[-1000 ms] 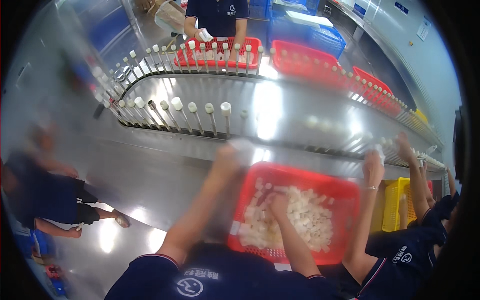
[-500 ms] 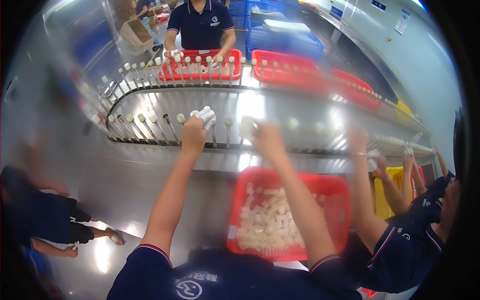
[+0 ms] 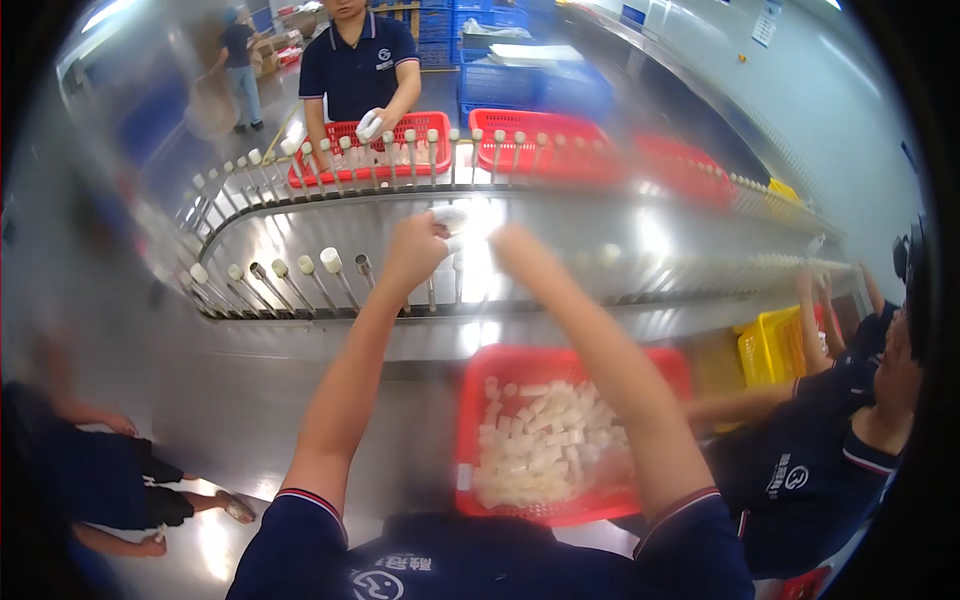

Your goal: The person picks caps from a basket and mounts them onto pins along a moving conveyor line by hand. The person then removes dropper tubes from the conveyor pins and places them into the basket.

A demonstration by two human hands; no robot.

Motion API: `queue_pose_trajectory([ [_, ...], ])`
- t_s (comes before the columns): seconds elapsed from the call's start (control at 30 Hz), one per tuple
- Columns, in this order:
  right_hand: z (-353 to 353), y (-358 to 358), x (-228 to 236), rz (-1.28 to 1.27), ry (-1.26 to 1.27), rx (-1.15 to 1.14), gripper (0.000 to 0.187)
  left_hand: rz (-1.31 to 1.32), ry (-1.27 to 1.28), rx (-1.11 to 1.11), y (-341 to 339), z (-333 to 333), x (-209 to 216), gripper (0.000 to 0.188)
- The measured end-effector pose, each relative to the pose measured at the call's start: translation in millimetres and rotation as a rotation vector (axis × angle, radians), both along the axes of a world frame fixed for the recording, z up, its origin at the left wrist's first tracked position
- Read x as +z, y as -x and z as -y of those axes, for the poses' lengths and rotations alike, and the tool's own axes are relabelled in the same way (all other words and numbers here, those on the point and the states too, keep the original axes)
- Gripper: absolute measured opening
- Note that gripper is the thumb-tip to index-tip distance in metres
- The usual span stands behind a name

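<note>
White caps (image 3: pixel 330 260) sit on several metal rods (image 3: pixel 345 291) along the near side of the steel counter (image 3: pixel 250 345), and both of the person's hands are raised just to the right of them. The left hand (image 3: pixel 418 248) has bent fingers with something white (image 3: pixel 450 217) at their tips; whether that is a cap or a finger covering, and so whether this grip is pinching anything, I cannot tell. The right hand (image 3: pixel 512 248) is near it, blurred against bright glare, and I cannot tell if its grip is spread or pressed together. Just left of the left wrist, one rod shows a bare metal top (image 3: pixel 363 264). Partly beneath the right forearm, a red basket (image 3: pixel 470 400) holds a heap of short white pieces (image 3: pixel 540 440). Along the counter's far side runs another line of capped rods, and behind it a co-worker (image 3: pixel 345 75) stands at a second red basket (image 3: pixel 443 135), one hand lifted above it. Blue crates (image 3: pixel 500 85) stand farther back. To the right, a yellow basket (image 3: pixel 770 345) lies beyond another worker (image 3: pixel 820 490).
</note>
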State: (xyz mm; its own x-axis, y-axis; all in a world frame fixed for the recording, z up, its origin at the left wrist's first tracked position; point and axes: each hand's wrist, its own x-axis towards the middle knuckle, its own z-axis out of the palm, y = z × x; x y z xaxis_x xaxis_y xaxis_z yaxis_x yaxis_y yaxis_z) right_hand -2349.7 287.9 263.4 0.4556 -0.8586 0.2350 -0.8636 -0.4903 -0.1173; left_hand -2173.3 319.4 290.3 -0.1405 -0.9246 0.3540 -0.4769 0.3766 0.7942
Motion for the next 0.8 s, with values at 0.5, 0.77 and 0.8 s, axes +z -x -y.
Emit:
queue_pose_trajectory([
  [0.5, -195.5, 180.8, -257.7, 0.659, -0.222, -0.516, 0.015, 0.974, 0.036, -0.148, 201.2, 46.5, -27.4, 0.005],
  [0.77, -139.4, 212.0, -303.3, -0.137, -0.116, -0.234, 0.013, 0.492, 0.322, -0.272, 232.6, -65.3, -181.1, 0.017],
  [0.8, -134.1, 220.1, -310.8, -0.128, -0.044, -0.198, 0.011, 0.449, 0.207, -0.351, 239.6, -71.3, -206.9, 0.018],
])
